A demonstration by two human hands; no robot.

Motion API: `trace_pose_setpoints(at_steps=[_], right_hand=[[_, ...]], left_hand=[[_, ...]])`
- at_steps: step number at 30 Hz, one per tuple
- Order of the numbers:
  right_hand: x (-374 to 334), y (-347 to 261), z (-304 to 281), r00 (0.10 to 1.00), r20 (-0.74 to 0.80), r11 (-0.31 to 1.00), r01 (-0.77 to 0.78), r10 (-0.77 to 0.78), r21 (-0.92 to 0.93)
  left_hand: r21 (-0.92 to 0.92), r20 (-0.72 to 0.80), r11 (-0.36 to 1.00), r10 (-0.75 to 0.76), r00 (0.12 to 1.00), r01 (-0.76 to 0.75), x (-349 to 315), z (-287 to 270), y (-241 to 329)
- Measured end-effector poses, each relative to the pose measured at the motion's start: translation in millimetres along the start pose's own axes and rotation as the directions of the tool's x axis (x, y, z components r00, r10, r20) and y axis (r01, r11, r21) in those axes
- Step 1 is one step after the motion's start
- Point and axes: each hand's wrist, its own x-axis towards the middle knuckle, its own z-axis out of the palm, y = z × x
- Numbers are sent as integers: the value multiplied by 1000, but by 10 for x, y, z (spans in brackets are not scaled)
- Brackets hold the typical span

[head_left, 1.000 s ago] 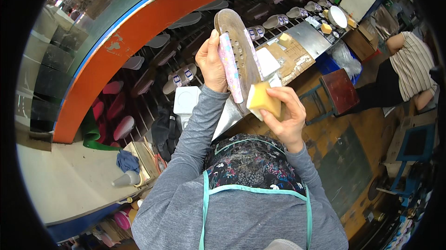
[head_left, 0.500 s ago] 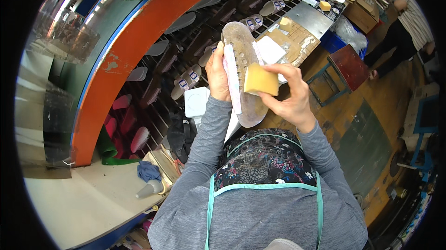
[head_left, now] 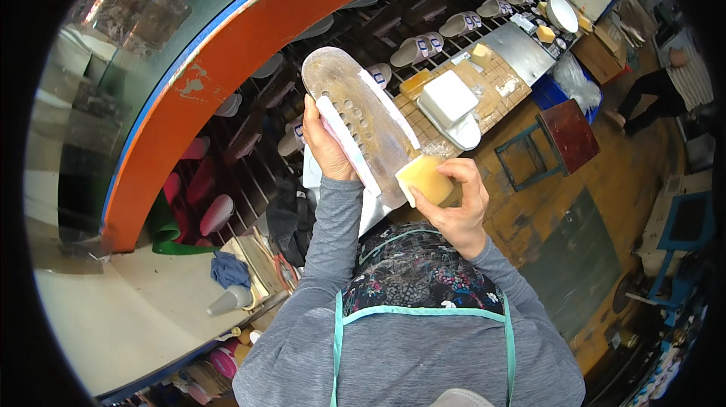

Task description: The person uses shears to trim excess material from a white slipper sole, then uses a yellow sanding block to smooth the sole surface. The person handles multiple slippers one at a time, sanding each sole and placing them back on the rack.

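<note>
Beyond sponge (head_left: 428,179), white container (head_left: 449,96), sandals (head_left: 409,52), stool (head_left: 569,140)

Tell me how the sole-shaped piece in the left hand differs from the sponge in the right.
The sole-shaped piece is long with a rounded far end; the sponge is shorter and blocky. The piece is mostly brownish, the sponge yellow with a whitish edge. The piece has round holes; none show on the sponge. Both are hand-held: the piece in the left hand, the sponge in the right hand.
</note>
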Motion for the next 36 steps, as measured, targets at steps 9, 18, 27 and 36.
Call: trace_pose_setpoints(at_steps=[9, 18, 27, 36], right_hand=[[18, -63, 26, 994, -102, 996, -53, 46, -70], [-22, -119, 48, 985, 67, 985, 162, -158, -57], [26, -80, 73, 977, 60, 978, 206, -205, -19], [378, 15, 475, 956, 240, 983, 181, -169, -29]], left_hand=[[-32, 31, 996, -83, 996, 84, 30, -277, 127], [-99, 69, 988, -109, 992, 115, 158, -237, 176], [68, -122, 996, 67, 990, -59, 192, -154, 164], [171, -121, 985, 16, 993, 5, 93, -531, 76]])
